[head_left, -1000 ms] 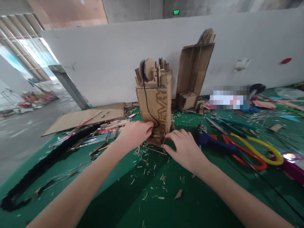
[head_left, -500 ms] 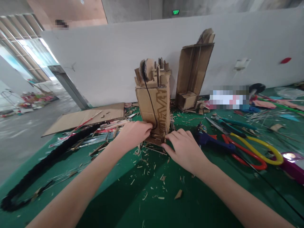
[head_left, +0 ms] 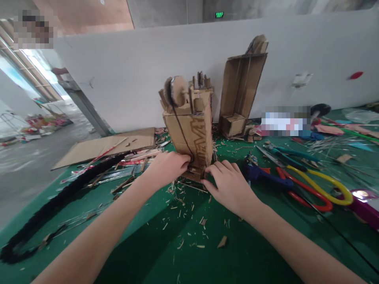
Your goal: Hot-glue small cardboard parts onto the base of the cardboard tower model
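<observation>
Clearly light and crushable, the cardboard tower [head_left: 189, 130] stands tilted on the green table [head_left: 207, 252]; left hand [head_left: 166, 167] grasps its base, right hand [head_left: 229, 183] apparently pinches the bottom corner (stiffest hold).

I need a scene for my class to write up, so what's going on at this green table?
A person is working on a tall cardboard tower model standing on the green table. The left hand grips its lower left side where a black cord runs down from a cardboard wheel on top. The right hand presses at its base. The tower leans to the left. Cardboard scraps litter the table in front, and yellow-handled scissors lie to the right.
</observation>
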The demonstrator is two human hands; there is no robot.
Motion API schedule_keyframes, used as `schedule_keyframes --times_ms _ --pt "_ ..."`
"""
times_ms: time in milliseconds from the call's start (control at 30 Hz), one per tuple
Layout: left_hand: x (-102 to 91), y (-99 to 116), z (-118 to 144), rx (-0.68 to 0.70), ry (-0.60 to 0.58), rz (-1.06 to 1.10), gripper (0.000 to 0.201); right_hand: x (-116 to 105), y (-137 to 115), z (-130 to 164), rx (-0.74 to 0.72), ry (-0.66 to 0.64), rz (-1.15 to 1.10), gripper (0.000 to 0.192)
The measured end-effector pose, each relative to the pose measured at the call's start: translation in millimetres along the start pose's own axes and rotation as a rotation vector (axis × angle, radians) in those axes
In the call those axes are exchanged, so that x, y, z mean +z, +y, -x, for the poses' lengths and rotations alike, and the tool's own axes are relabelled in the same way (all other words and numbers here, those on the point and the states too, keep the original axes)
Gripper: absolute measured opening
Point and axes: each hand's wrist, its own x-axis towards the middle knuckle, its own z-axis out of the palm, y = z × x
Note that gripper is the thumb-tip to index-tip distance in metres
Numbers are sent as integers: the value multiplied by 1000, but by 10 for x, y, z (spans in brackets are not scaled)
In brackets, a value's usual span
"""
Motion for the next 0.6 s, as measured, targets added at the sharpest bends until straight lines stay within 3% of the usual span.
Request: schedule_keyframes --times_ms 200,300,467,600 --pt "-9 7 0 -12 -19 28 28 -8 -20 -1 102 27 -47 29" --pt "-12 -1 13 -14 -14 36 29 -4 -8 -3 83 -12 -9 33" --pt "13 -16 14 3 -7 23 29 15 44 8 61 -9 -77 17" --pt "23 -23 4 28 -9 40 28 -13 40 13 77 9 -139 22"
